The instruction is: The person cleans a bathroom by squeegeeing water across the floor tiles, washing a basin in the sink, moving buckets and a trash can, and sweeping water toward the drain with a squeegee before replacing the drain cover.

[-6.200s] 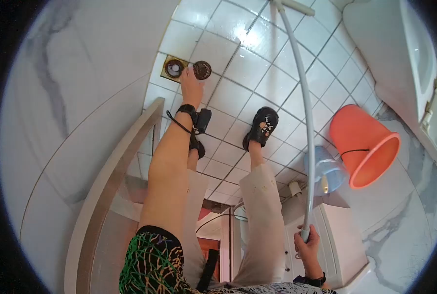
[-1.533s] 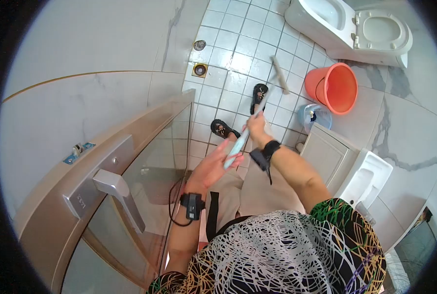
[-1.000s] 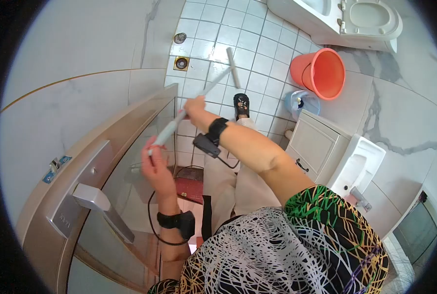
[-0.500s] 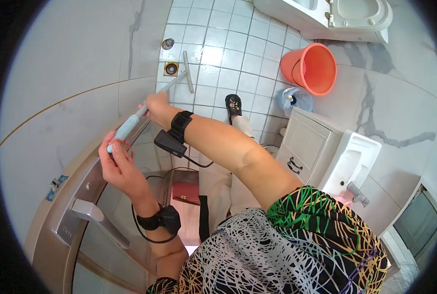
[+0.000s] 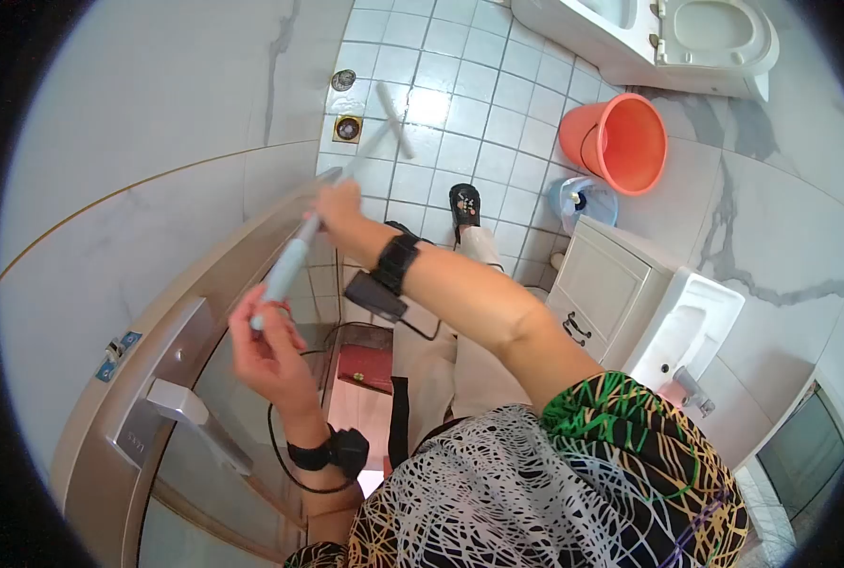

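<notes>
A floor squeegee with a pale blue grip and grey pole slants from lower left to upper right. My left hand is closed around the end of the grip. Farther along, my right hand wraps the pole, blurred by motion. The squeegee's narrow blade is over the tiled floor, right of a square floor drain; whether it touches the tiles I cannot tell. Both wrists wear black straps with small devices and cables.
An open door with a handle stands close on the left. To the right are an orange bucket, a blue bin, a white cabinet and a sink. A toilet is at top right. My shoe is on the tiles.
Both hands have moved to the right with the squeegee, and its blade has shifted right and slightly away from me. The view has also shifted a little.
</notes>
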{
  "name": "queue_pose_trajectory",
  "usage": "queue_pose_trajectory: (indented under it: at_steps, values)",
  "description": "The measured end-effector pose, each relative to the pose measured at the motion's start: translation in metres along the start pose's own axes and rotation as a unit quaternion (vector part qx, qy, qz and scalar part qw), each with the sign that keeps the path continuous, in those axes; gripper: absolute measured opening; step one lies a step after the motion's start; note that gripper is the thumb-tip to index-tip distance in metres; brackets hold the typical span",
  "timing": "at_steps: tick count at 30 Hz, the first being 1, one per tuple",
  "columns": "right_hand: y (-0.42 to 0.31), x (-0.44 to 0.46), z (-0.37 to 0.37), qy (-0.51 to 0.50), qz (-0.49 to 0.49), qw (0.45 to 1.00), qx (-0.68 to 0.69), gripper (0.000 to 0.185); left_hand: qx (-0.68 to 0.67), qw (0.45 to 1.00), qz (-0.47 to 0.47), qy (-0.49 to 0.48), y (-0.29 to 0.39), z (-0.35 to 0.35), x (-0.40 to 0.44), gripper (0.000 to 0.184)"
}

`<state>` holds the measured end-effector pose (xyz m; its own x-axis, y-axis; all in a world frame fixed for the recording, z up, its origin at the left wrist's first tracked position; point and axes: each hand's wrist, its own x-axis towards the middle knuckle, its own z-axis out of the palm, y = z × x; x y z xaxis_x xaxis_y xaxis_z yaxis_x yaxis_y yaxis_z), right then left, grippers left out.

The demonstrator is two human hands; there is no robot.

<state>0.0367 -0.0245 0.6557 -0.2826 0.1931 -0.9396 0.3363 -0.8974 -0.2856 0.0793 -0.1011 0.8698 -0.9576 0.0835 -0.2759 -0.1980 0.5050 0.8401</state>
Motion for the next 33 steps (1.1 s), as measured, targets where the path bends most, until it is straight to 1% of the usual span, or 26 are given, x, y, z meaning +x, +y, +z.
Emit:
queue_pose_trajectory:
  at_steps: [1, 2, 3, 4, 5, 7, 8, 10, 11, 13, 14, 15, 17, 18, 21, 24, 27, 30, 32, 33]
  values:
    - [0.002, 0.008, -0.015, 0.027, -0.029, 0.998, -0.058, 0.029, -0.025, 0.999, -0.010, -0.026, -0.013, -0.004, -0.007, 0.026]
    - [0.004, 0.019, -0.029, 0.059, -0.061, 0.988, -0.127, 0.033, -0.026, 0.994, -0.072, -0.077, -0.009, -0.004, -0.013, 0.032]
    - [0.003, 0.028, -0.043, 0.086, -0.085, 0.975, -0.187, 0.037, -0.074, 0.980, -0.154, -0.101, -0.015, -0.001, -0.012, 0.033]
    - [-0.012, 0.022, -0.053, 0.095, -0.072, 0.963, -0.243, 0.045, -0.121, 0.957, -0.234, -0.124, -0.026, 0.005, -0.011, 0.034]
    - [-0.021, 0.021, -0.061, 0.103, -0.058, 0.948, -0.297, 0.055, -0.165, 0.924, -0.314, -0.145, -0.038, 0.013, -0.009, 0.036]
    - [-0.024, 0.045, -0.080, 0.072, -0.063, 0.918, -0.385, 0.046, -0.241, 0.831, -0.457, -0.205, -0.065, 0.034, 0.000, 0.036]
    - [-0.020, 0.060, -0.085, 0.057, -0.070, 0.900, -0.427, 0.042, -0.275, 0.812, -0.472, -0.204, -0.077, 0.042, 0.003, 0.036]
    - [0.008, 0.079, -0.093, 0.077, -0.104, 0.882, -0.453, 0.051, -0.338, 0.769, -0.506, -0.197, -0.099, 0.050, 0.000, 0.035]
    - [0.011, 0.081, -0.089, 0.087, -0.123, 0.872, -0.466, 0.055, -0.318, 0.774, -0.513, -0.193, -0.107, 0.046, -0.004, 0.035]
    - [0.020, 0.057, -0.085, 0.041, -0.069, 0.873, -0.480, 0.052, -0.276, 0.783, -0.525, -0.189, -0.115, 0.028, -0.026, 0.035]
    - [0.026, 0.040, -0.087, 0.018, -0.041, 0.872, -0.487, 0.051, -0.281, 0.787, -0.522, -0.170, -0.117, 0.023, -0.040, 0.034]
    - [0.065, 0.055, -0.107, -0.055, -0.119, 0.816, -0.564, 0.054, -0.288, 0.785, -0.521, -0.173, -0.123, 0.014, -0.055, 0.032]
    - [0.104, 0.061, -0.115, -0.078, -0.165, 0.769, -0.613, 0.067, -0.293, 0.785, -0.520, -0.169, -0.127, 0.001, -0.075, 0.031]
    - [0.109, 0.043, -0.109, -0.033, -0.127, 0.794, -0.594, 0.077, -0.289, 0.784, -0.526, -0.158, -0.128, -0.008, -0.086, 0.031]
    - [0.120, 0.009, -0.106, -0.061, -0.119, 0.755, -0.642, 0.077, -0.266, 0.795, -0.527, -0.140, -0.119, -0.024, -0.108, 0.032]
    - [0.098, -0.019, -0.100, -0.081, -0.094, 0.834, -0.537, 0.079, -0.264, 0.801, -0.519, -0.138, -0.105, -0.022, -0.112, 0.032]
    - [0.090, -0.020, -0.094, -0.085, -0.093, 0.835, -0.536, 0.078, -0.293, 0.808, -0.495, -0.131, -0.103, -0.013, -0.114, 0.032]
    - [0.097, 0.018, -0.093, -0.079, -0.221, 0.776, -0.586, 0.074, -0.327, 0.810, -0.471, -0.118, -0.122, 0.001, -0.108, 0.032]
    - [0.091, 0.037, -0.085, -0.047, -0.242, 0.746, -0.619, 0.073, -0.359, 0.803, -0.460, -0.121, -0.126, 0.010, -0.087, 0.033]
    - [0.086, 0.047, -0.079, -0.032, -0.252, 0.731, -0.634, 0.073, -0.359, 0.797, -0.469, -0.125, -0.124, 0.016, -0.078, 0.033]
